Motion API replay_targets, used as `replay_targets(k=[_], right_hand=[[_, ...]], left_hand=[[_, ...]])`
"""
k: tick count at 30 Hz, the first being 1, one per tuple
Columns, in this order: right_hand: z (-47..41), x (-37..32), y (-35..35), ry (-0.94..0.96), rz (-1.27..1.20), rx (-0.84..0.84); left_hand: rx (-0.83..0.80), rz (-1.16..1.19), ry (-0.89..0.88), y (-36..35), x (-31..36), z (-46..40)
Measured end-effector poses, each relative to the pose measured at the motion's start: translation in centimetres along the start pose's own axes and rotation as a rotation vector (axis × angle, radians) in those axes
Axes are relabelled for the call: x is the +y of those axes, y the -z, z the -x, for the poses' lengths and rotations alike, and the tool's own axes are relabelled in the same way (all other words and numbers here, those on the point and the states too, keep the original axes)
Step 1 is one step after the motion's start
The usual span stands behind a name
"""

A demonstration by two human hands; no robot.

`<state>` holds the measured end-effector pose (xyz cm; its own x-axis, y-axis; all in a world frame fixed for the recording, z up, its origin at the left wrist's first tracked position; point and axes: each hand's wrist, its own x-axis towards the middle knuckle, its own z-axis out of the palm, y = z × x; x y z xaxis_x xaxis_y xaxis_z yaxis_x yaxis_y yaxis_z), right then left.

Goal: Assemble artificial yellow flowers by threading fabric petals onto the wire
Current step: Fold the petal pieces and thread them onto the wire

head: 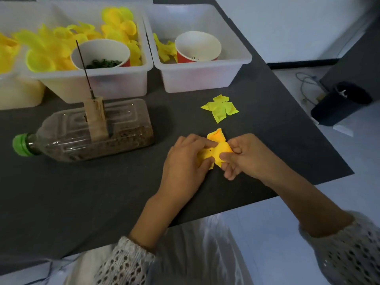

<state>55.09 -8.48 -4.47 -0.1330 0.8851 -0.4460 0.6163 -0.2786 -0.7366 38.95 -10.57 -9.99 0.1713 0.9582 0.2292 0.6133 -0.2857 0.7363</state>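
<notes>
Both hands (216, 159) curled, pinching yellow petal (218, 148) between them.

Dim, soft light; slight overall blur, wide-angle bending at the edges.

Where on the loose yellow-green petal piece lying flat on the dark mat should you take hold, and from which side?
Take the loose yellow-green petal piece by one outer lobe, best the pointed one nearest the hands, coming from above and the near side. It lies flat and thin on the dark mat, so a pinch grip at a slightly curled edge should lift it most easily; its middle lies flat.
</notes>
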Motion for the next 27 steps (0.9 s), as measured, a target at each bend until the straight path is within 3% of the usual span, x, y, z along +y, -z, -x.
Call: replay_targets(k=[19,27], right_hand=[[-0.9,1.9,-1.3,0.235,0.345,0.263],[-1.2,1.8,-1.2,0.315,0.400,0.285]], left_hand=[[0.073,0.010,0.005,-0.6,-0.3,-0.2],[0.075,0.013,0.036,-0.4,0.0,-0.1]])
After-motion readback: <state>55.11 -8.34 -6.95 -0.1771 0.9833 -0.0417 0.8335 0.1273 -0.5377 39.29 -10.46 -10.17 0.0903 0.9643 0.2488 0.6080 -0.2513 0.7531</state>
